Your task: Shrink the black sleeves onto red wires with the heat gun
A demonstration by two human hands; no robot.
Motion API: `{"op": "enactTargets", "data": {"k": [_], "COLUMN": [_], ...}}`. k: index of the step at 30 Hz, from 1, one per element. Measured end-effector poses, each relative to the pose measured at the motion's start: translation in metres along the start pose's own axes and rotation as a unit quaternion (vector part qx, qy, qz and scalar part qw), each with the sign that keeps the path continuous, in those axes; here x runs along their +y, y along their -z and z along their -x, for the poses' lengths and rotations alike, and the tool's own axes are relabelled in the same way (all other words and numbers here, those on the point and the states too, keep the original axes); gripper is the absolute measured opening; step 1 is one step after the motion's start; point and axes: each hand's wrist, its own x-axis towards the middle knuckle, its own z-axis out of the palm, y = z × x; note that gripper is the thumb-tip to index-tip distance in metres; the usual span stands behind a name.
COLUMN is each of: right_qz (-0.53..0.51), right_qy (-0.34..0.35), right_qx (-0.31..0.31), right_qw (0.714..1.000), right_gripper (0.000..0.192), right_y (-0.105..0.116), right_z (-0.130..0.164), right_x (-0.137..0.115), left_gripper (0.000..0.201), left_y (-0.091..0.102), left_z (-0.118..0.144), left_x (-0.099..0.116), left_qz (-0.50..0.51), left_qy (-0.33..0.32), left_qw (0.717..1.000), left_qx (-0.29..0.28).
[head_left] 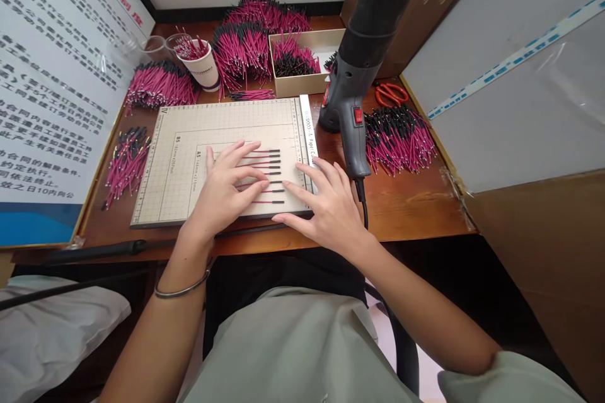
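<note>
Head view: a row of red wires with black sleeved ends (267, 175) is pinned flat on the gridded board (189, 138) under the spread fingers of the left hand (222, 192). The right hand (331, 208) is laid open just beside the black ends, nothing being gripped. A heat gun (359, 69) is stood beyond the right hand. If the fingers are shifted, the wires may be rolled out of line; the gun may be knocked by the right hand.
</note>
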Motion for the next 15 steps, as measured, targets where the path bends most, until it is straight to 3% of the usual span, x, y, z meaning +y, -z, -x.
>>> {"op": "enactTargets", "data": {"k": [8, 15], "right_qz": [-0.008, -0.039], "right_qy": [-0.001, 0.005], "right_qx": [0.005, 0.078], "right_qw": [1.0, 0.996], "right_gripper": [0.057, 0.047], "right_y": [-0.0009, -0.0004], "right_z": [0.0009, 0.0014], "right_x": [0.0012, 0.0005], "left_gripper": [0.02, 0.015], "left_y": [0.0, 0.0001], "left_z": [0.0001, 0.0], "left_x": [0.0008, 0.0028], "left_qz": [0.013, 0.053], "left_qy": [0.008, 0.024], "left_qw": [1.0, 0.998], "left_qx": [0.0, 0.026]}}
